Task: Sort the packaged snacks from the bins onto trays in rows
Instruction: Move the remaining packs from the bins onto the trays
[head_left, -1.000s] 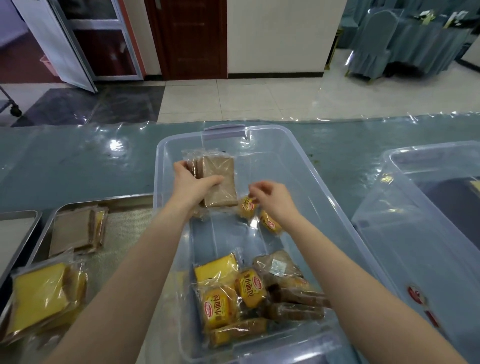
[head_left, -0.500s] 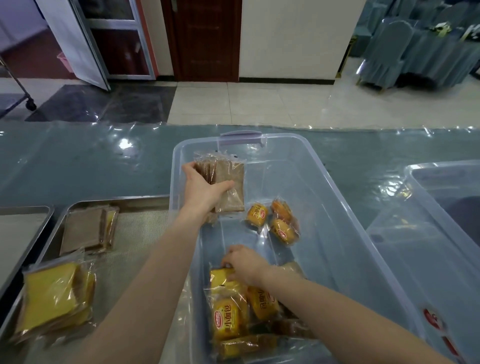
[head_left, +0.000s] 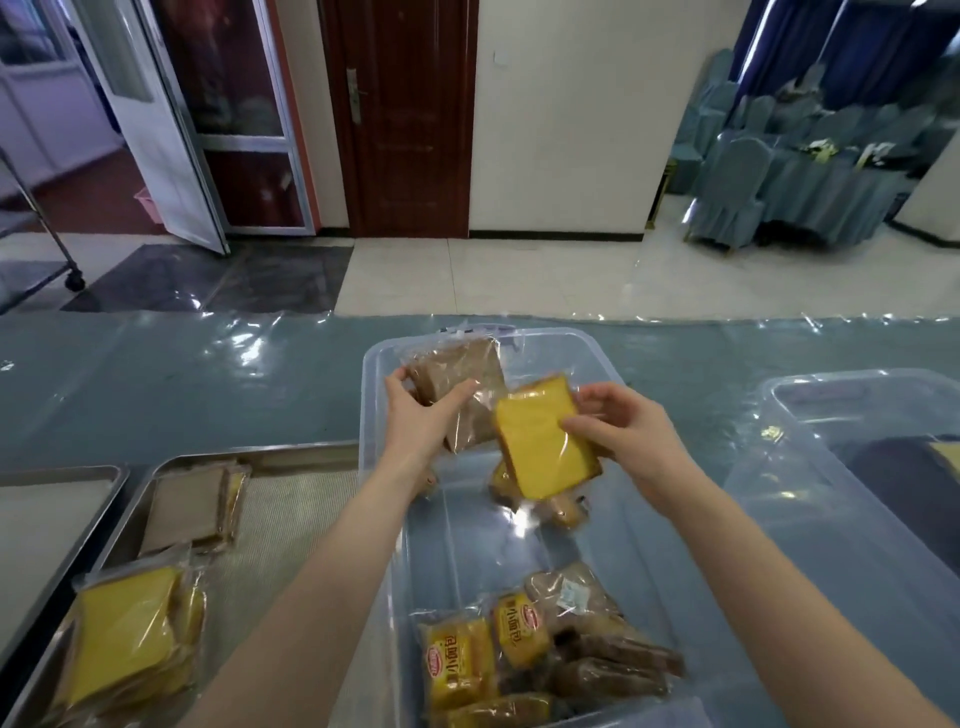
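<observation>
My left hand grips a packaged brown bread slice above the far end of the clear plastic bin. My right hand holds a packaged yellow cake slice beside it, over the bin's middle. A few small round snack packs lie on the bin floor under the yellow slice. At the bin's near end sits a heap of yellow labelled packs and brown packs. On the metal tray to the left lie a brown packaged slice and a yellow packaged slice.
A second metal tray sits at the far left. Another clear bin stands to the right. The table carries a teal cloth under shiny plastic film. Beyond are tiled floor, a brown door and covered chairs.
My right hand dipped to the near heap of packs, then rose holding the yellow cake slice next to the brown one. My left hand kept its grip on the brown slice.
</observation>
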